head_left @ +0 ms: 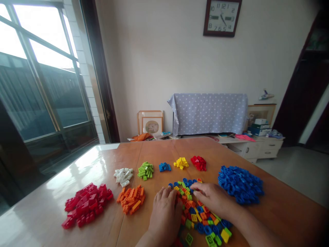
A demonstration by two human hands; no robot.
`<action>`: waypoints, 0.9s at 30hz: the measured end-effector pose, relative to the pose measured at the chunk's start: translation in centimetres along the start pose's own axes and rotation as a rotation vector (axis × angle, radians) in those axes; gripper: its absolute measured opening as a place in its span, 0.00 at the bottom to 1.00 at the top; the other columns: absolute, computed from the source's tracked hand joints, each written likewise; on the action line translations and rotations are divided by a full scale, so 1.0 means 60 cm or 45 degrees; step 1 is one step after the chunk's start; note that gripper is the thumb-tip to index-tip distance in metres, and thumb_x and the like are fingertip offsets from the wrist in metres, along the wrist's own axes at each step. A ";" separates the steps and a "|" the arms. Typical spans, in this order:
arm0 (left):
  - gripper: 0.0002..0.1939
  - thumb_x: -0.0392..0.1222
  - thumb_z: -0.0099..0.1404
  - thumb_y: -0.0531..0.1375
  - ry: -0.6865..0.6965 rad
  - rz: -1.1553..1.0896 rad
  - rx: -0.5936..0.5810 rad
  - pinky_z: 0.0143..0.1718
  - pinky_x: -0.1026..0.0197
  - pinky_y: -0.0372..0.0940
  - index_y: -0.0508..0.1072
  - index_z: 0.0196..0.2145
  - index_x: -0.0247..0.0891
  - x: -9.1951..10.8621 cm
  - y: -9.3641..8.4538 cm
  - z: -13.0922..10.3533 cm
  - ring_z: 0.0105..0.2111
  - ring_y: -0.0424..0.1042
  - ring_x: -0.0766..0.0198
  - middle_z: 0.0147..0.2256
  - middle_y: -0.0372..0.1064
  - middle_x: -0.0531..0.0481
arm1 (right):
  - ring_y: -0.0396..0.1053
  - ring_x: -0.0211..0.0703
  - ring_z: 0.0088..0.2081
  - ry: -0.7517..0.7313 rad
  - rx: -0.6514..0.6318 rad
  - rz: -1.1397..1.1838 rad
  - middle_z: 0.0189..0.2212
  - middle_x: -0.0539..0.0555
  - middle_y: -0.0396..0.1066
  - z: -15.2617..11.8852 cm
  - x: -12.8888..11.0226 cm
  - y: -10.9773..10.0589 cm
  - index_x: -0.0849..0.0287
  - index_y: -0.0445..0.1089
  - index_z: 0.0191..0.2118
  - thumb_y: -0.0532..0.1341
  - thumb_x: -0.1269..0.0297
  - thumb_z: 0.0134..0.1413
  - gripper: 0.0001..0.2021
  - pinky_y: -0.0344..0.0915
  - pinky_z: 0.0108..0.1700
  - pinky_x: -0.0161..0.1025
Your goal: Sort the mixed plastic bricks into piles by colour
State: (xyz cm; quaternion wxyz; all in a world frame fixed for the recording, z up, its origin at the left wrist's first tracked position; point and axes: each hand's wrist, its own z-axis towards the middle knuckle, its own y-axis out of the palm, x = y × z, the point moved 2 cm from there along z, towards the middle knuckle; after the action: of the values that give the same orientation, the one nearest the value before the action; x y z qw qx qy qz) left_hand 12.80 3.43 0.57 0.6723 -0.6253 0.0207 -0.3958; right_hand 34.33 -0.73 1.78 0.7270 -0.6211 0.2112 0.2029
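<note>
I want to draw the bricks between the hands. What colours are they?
The bricks are mixed blue, green, yellow, orange and red; best seen in the head view.

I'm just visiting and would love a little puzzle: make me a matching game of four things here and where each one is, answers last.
Things:
1. Large pile of blue plastic bricks
2. Loose spread of multicoloured plastic bricks
3. Small pile of yellow plastic bricks
4. Dark-framed wall clock

Places:
A. High on the pale wall
B. Between small blue and red piles
C. Right side of the brown table
D. By left hand and right hand

Pairs: 1-C, 2-D, 3-B, 4-A
</note>
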 end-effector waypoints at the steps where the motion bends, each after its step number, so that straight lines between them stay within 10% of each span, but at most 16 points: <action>1: 0.19 0.46 0.69 0.51 0.021 -0.016 0.003 0.63 0.45 0.53 0.73 0.53 0.43 0.002 -0.001 -0.001 0.59 0.61 0.49 0.58 0.66 0.44 | 0.72 0.45 0.36 0.001 0.005 -0.012 0.32 0.51 0.77 0.000 0.002 0.001 0.51 0.75 0.41 0.56 0.55 0.59 0.12 0.60 0.38 0.36; 7: 0.14 0.43 0.67 0.53 0.106 -0.120 -0.017 0.57 0.52 0.59 0.75 0.46 0.45 0.008 0.000 -0.005 0.53 0.65 0.53 0.49 0.70 0.46 | 0.65 0.40 0.27 0.030 0.036 -0.052 0.22 0.47 0.68 0.005 0.026 0.012 0.55 0.68 0.29 0.54 0.52 0.61 0.15 0.55 0.30 0.35; 15: 0.11 0.39 0.66 0.51 0.089 -0.214 0.023 0.47 0.60 0.63 0.74 0.38 0.43 -0.001 0.005 0.004 0.44 0.69 0.59 0.41 0.71 0.48 | 0.64 0.42 0.25 0.126 0.185 0.017 0.21 0.48 0.69 0.018 0.043 0.025 0.54 0.72 0.37 0.56 0.51 0.57 0.14 0.55 0.27 0.35; 27: 0.13 0.41 0.68 0.49 0.098 -0.180 0.001 0.51 0.55 0.60 0.73 0.38 0.40 0.003 0.004 -0.001 0.45 0.68 0.55 0.44 0.70 0.43 | 0.65 0.38 0.28 0.080 0.008 -0.165 0.25 0.48 0.72 0.070 -0.011 0.023 0.58 0.74 0.33 0.56 0.58 0.56 0.12 0.53 0.31 0.33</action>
State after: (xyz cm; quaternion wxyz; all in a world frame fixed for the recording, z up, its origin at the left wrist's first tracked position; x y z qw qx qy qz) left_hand 13.00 3.25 0.44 0.6416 -0.6093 0.0022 -0.4660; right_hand 33.27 3.63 1.60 0.7335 -0.6373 0.1940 0.1351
